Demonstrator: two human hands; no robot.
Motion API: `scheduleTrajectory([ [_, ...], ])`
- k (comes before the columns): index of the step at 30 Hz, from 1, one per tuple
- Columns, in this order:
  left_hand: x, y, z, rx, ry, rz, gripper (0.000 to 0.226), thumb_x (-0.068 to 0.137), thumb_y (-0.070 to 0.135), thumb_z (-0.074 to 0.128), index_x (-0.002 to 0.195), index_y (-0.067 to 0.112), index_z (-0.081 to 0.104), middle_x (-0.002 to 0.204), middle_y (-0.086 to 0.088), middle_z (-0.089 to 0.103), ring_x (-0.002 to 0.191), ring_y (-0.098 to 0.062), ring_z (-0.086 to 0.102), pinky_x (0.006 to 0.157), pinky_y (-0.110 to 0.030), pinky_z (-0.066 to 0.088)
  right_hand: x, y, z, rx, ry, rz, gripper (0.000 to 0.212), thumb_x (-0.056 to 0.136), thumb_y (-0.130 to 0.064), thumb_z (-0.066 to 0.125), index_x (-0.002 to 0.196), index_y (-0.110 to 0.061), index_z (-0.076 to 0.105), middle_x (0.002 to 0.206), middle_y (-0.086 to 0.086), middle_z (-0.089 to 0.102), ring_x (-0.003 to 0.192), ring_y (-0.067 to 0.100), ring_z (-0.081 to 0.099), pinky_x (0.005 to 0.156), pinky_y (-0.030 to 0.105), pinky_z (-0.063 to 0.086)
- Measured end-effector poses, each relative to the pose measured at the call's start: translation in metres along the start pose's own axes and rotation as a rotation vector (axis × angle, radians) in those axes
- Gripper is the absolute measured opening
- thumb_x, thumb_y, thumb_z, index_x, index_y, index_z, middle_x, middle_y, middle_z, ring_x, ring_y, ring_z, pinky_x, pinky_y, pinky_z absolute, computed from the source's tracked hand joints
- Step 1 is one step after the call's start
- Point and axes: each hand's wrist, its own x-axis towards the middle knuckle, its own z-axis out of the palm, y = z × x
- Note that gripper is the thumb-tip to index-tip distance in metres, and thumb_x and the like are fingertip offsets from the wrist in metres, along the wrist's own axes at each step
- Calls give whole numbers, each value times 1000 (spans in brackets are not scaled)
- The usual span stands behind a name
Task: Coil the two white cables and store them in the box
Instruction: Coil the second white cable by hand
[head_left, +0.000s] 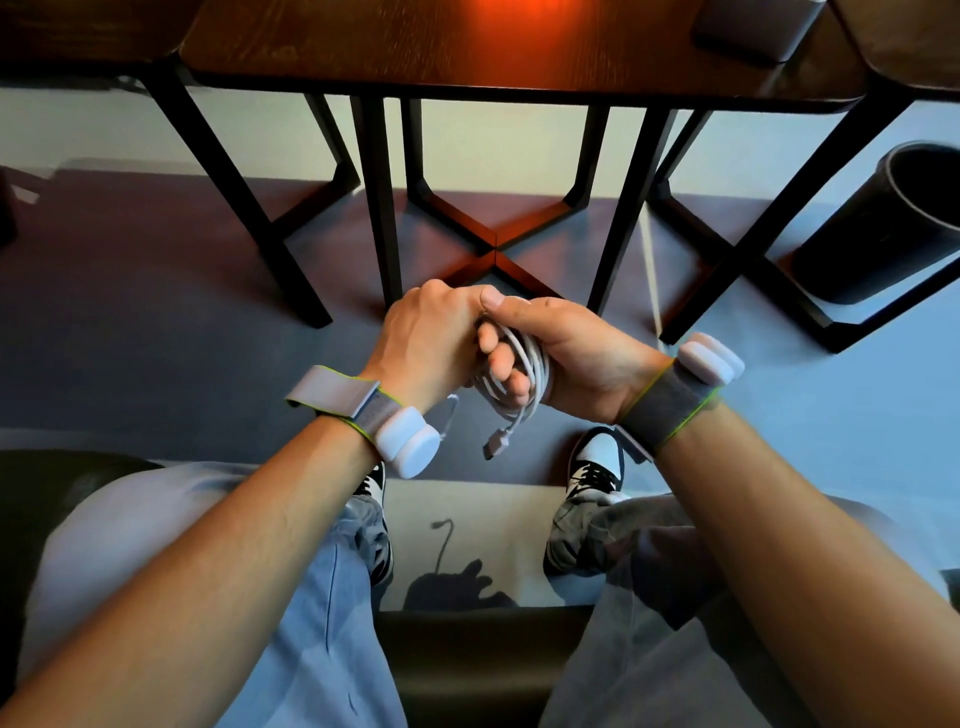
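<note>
right hand (587, 358): fingers curled through the coiled white rubber cable (535, 364), grasping it in the air in front of the knees.
left hand (421, 343): clenched on the coil's top, against the right thumb.
loose end: grey metal usb plug (496, 447) dangles below the coil.
risk 1: tail untucked, so loops likely spring apart if either grip eases.
risk 2: thin white strand (652, 280) hanging by the dark wooden table (519, 47), maybe the second cable, could snag a leg when pulled.
box: can't identify it in view.

Left hand (421, 338), right hand (587, 358): bare.
Left wrist: light grey strap (332, 389), lime-green edging, white twin-disc pod (408, 441).
Right wrist: dark grey strap (667, 410), lime-green edging, white pod (709, 358).
Pale blue trousers (291, 597).
Black-and-white trainers (597, 462).
</note>
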Motion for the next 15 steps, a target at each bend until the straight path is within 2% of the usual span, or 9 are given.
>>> scheduleTrajectory([
  [2,-2,1,-2,-45,11,59,17,79,23,53,94,27,61,69,-15,64,73,-47,63,60,-40,50,-2,-2,0,12,-78,33,53,97,-48,45,77,-6,69,61,9,68,42,16,56,47,25,46],
  [4,-4,3,-3,-117,31,90,23,77,27,52,98,28,62,67,-17,64,70,-47,62,61,-46,54,-2,-5,-1,67,-157,88,66,95,-57,39,80,-2,72,65,13,70,45,20,58,51,28,47],
  [6,-5,3,-1,-189,62,91,22,79,24,52,98,23,63,64,-18,63,66,-48,60,59,-50,53,-1,-5,-3,114,-191,101,69,98,-55,33,81,-1,72,65,13,70,45,20,59,52,28,47],
  [8,-4,3,3,-240,81,67,18,79,19,48,89,17,63,61,-18,62,63,-47,59,58,-49,52,0,-3,-2,137,-187,95,64,102,-49,31,78,-4,69,56,7,64,41,16,53,47,25,44],
  [12,1,-1,10,-335,15,-36,19,76,17,41,78,17,60,64,-12,62,69,-39,60,62,-44,49,2,-1,5,180,-172,109,50,103,-45,31,71,-14,54,41,-8,37,33,5,29,38,20,26],
  [14,4,-3,17,-394,-73,-75,14,78,14,46,74,15,60,64,-4,61,70,-22,59,67,-32,49,2,-1,6,150,-159,109,46,103,-44,34,70,-17,52,40,-11,33,33,3,27,38,20,20],
  [15,5,-4,20,-455,-107,-103,13,78,12,50,68,17,57,61,1,57,69,-20,55,64,-22,46,1,-2,6,138,-155,109,45,102,-43,35,70,-17,53,40,-11,34,33,3,28,38,20,19],
])
